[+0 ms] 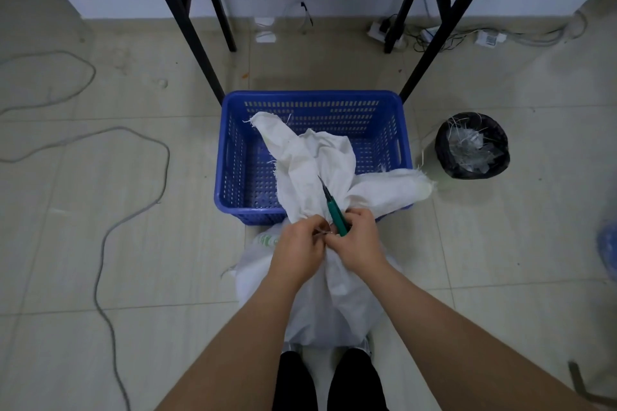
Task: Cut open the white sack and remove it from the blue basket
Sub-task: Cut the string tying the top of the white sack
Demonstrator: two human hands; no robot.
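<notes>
White woven cloth bunched at the fingertips, sack half out of the basket.

Left hand (297,243) pinches a thread or fold at the gathered neck of the white woven sack (320,157); right hand (355,238) grips the green-handled cutter (335,210), blade up. The sack's loose end drapes over the near rim of the blue perforated plastic basket (240,157), its bulk on the floor by the feet. Whether the cut is finished is unclear; lifting the end clear seems left.

We see two bare forearms, no sleeves, no watch, no rings. Left hand (298,245) and right hand (359,240) ungloved. At 6 o'clock: black trousers (329,384) on both legs; pale shoe tips (366,345) partly hidden, detail unclear.
</notes>
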